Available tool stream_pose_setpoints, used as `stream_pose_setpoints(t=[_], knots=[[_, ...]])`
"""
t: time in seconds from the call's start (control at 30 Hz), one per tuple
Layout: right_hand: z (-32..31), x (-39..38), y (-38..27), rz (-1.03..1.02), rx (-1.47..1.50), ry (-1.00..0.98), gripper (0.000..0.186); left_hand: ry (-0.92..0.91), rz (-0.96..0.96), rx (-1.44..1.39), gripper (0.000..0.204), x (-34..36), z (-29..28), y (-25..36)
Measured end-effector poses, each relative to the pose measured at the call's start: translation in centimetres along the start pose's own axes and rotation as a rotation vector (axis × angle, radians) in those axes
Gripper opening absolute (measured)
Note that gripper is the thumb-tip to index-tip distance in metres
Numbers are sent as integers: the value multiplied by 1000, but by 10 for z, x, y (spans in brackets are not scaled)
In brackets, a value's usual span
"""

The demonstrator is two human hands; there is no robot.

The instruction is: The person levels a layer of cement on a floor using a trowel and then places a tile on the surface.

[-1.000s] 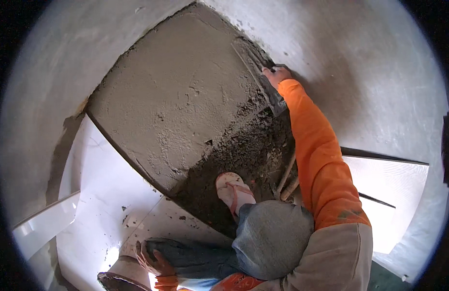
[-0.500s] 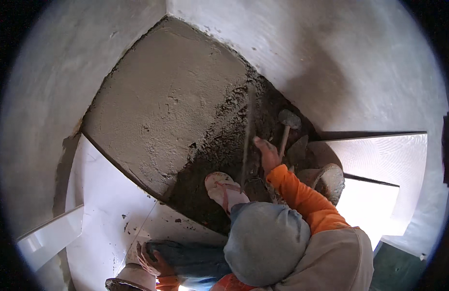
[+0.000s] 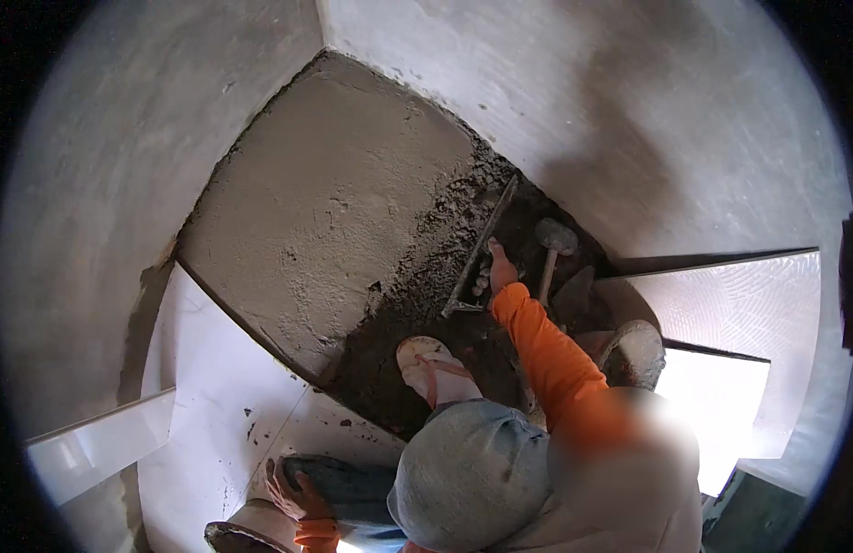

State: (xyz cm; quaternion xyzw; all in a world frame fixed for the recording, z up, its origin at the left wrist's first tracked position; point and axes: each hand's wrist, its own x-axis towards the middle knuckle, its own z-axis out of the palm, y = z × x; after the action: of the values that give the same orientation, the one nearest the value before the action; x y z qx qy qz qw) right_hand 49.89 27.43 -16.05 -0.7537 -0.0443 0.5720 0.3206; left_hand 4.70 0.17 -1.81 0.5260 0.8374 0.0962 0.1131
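Neither of my own hands shows in the head view. A crouching co-worker in a grey cap (image 3: 472, 475) and orange sleeves is in front of me. That person's right hand (image 3: 503, 267) grips a long, flat float (image 3: 486, 240), tilted on edge over dark, rough mortar (image 3: 403, 309). Their left hand (image 3: 295, 493) rests by their bent knee, beside a bucket (image 3: 251, 527), fingers spread. Smooth grey mortar (image 3: 306, 194) fills the corner. A mallet (image 3: 557, 238) and a pointed trowel (image 3: 574, 293) lie right of the float.
White floor tiles (image 3: 214, 359) with mortar crumbs border the mortar on the left. A mortar-smeared bucket (image 3: 638, 355) lies tipped at right. Loose tiles, one with a ridged back (image 3: 740, 304), lean by the right wall (image 3: 684, 138). Another tile piece (image 3: 104, 442) stands at left.
The co-worker's right arm has stretched forward, and the float, blurred before, now slants to the upper right. The co-worker's head has moved left and down. The whole view has shifted slightly.
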Motion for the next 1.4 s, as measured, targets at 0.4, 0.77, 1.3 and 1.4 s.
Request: stream_pose_setpoints(t=[0.4,0.77,1.3,1.4], knots=[[66,-4,-48,-30,-315,332,80,-35,10,-9,42,3,3,8],[44,-20,-29,-254,-303,114,82,27,40,-14,43,0,1,8],[57,3,-99,-418,-1086,243,68,-81,-35,-22,43,9,-3,17],[72,-9,-92,-552,-1096,307,61,-55,47,-7,43,10,1,22]])
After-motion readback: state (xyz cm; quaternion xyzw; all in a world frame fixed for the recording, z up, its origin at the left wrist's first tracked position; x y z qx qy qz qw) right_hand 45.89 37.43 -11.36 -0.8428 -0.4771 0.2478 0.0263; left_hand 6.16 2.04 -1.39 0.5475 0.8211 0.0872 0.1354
